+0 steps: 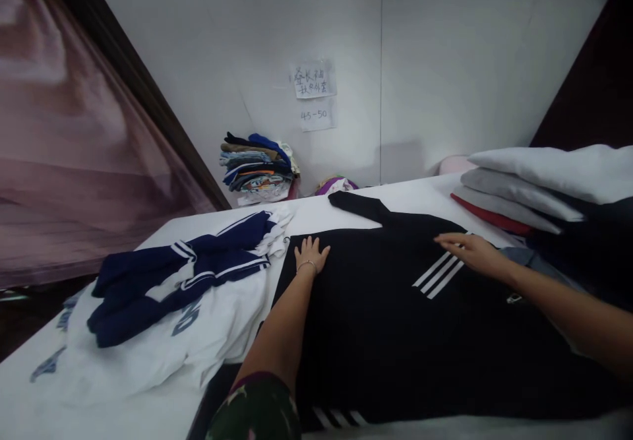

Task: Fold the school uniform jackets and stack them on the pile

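Observation:
A black long-sleeved jacket (376,334) with white triple stripes lies spread on the white table (420,192). One of its sleeves stretches toward the far edge, and a small metallic piece shows at its right. My left hand (310,256) rests on the jacket's left part, palm down with fingers spread; a thin bracelet circles the wrist. Over the striped part, my right hand (469,253) is seen side-on, its fingers stretched out to the left. No thing shows in its fingers. Whether it touches the cloth, I cannot tell.
Left of the jacket lie a navy garment with white stripes (148,282) and white clothing (212,334). Folded grey and red clothes (514,196) are stacked at right. Another folded stack (260,166) stands beyond the table, below paper signs (315,80) on the wall. A pink curtain (74,130) hangs left.

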A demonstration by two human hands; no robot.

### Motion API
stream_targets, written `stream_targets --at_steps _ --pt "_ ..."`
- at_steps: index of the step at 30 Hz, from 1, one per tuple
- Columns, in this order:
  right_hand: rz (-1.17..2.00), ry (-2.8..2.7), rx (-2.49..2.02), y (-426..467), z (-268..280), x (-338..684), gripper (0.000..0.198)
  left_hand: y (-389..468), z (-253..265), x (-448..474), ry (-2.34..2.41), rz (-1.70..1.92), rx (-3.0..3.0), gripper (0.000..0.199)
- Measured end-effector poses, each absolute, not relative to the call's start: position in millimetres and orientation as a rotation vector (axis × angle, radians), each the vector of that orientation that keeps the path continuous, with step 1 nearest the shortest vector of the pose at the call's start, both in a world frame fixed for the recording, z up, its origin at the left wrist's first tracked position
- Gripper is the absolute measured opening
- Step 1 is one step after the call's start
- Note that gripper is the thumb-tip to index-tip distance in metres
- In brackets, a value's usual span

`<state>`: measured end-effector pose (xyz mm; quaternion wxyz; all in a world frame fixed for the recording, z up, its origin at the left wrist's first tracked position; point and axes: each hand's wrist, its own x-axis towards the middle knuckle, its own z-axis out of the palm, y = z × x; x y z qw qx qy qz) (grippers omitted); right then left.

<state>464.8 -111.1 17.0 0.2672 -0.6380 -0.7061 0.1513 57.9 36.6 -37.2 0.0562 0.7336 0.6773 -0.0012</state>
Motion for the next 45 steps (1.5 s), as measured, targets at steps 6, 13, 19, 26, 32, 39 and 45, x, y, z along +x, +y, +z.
stream_targets --at_steps 6,13,19,26,32,39,45 --pt "0.353 -1.885 -2.123 34 15 447 0.036 36 -38 58 2.07 -0.014 2.24 0.071" --pt "0.396 -1.888 -2.35 116 -16 424 0.026 36 -41 58 2.092 0.011 2.268 0.07" --pt "0.455 -1.919 -2.297 148 -20 392 0.021 37 -43 58 2.102 -0.007 2.254 0.07" --pt "0.337 -1.858 -2.004 125 8 393 0.014 37 -43 57 2.094 0.011 2.259 0.071" --pt "0.547 -1.939 -1.557 36 33 387 0.006 37 -42 57 2.083 0.034 2.252 0.071" --pt "1.664 -1.432 -1.327 -53 17 368 0.032 34 -42 59 2.05 0.037 2.235 0.071" --pt "1.381 -1.08 -1.318 -54 33 395 0.02 41 -31 55 2.014 0.017 2.167 0.069"
